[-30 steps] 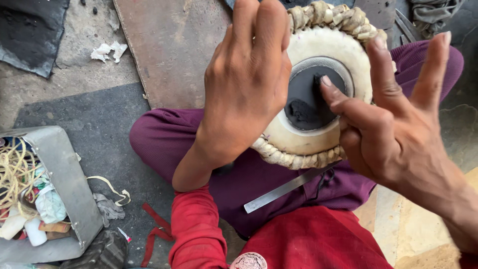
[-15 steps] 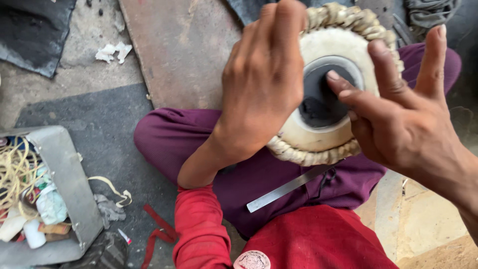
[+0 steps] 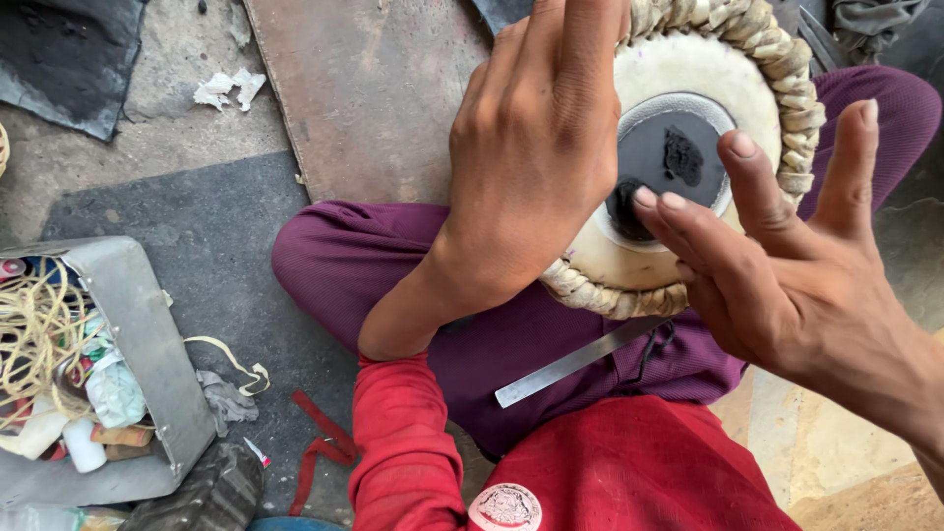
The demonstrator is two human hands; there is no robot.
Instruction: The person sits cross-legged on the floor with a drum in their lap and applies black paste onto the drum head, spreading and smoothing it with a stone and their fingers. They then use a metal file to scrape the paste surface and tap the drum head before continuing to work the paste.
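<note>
Left hand [image 3: 536, 167] shifted rightward; drum [image 3: 688, 157] head faces up toward camera.

— What can't you make out?
— The left hand [image 3: 536, 162] covers the drum [image 3: 688, 69] head's left part; its fingertips run past the top edge.
— And the right hand [image 3: 787, 285]?
— Its wrist leaves the frame. The metal box [image 3: 147, 344] is cut off at left, its contents a jumble.
</note>
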